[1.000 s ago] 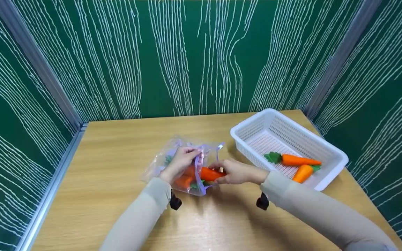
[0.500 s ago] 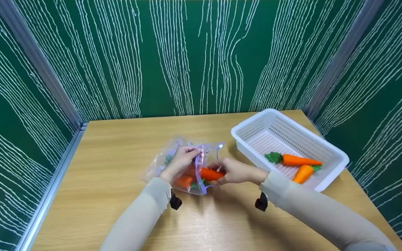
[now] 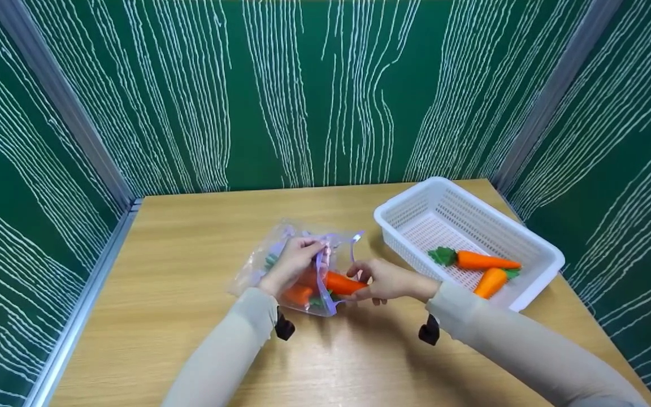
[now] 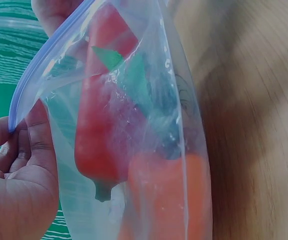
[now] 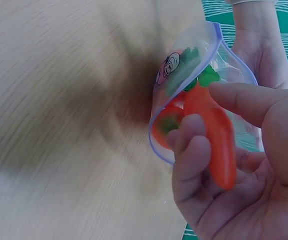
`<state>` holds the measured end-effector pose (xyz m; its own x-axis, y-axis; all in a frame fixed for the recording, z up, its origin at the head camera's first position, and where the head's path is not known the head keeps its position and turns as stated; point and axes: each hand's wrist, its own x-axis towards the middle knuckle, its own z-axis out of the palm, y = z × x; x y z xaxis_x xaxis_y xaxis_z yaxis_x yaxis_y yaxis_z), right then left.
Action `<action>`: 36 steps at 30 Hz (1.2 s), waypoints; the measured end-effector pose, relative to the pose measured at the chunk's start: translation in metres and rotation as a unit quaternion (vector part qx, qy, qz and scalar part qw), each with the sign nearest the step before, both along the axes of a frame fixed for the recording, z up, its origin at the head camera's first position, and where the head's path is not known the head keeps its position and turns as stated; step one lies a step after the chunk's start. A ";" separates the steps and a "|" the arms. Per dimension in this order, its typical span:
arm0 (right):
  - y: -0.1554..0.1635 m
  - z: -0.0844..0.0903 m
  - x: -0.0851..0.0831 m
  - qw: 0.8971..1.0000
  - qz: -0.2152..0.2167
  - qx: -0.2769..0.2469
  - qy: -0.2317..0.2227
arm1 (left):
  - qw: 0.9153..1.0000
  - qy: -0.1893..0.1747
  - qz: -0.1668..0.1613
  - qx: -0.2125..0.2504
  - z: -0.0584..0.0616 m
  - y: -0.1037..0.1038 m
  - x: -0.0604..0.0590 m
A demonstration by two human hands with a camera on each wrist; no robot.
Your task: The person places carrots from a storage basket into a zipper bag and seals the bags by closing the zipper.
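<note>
A clear zip bag (image 3: 257,265) with a purple zip edge lies on the table, its mouth towards the right. My left hand (image 3: 294,261) pinches the upper zip edge between thumb and fingers, as the left wrist view shows. A long red pepper (image 5: 216,135) lies partly in the bag, its stem end inside and its tip out of the mouth. My right hand (image 3: 385,280) holds that tip, thumb on one side and curled fingers on the other. Inside the bag, an orange vegetable (image 4: 166,185) and green leaves (image 4: 136,82) show through the plastic.
A white perforated basket (image 3: 390,226) stands to the right on the wooden table (image 3: 190,237). Two carrots (image 3: 481,260) with green tops lie in it. Green panels (image 3: 269,141) with white wavy lines enclose the table at the back and sides.
My right hand has shifted slightly right, with its fingers more spread along the pepper. More of the pepper's tip shows. My left hand and the bag's edge stay in place.
</note>
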<state>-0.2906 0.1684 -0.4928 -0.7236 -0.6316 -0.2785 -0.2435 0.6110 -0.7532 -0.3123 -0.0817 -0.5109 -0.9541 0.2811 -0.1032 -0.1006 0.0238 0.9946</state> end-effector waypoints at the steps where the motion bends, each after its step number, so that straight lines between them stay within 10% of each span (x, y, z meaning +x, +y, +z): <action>1: 0.001 0.000 0.000 1.000 -0.001 0.001 0.003 | 1.000 0.003 -0.001 0.007 -0.001 0.000 0.000; 36: 0.006 0.006 -0.001 0.993 -0.029 -0.004 0.113 | 0.999 -0.010 -0.008 0.034 -0.001 0.001 -0.003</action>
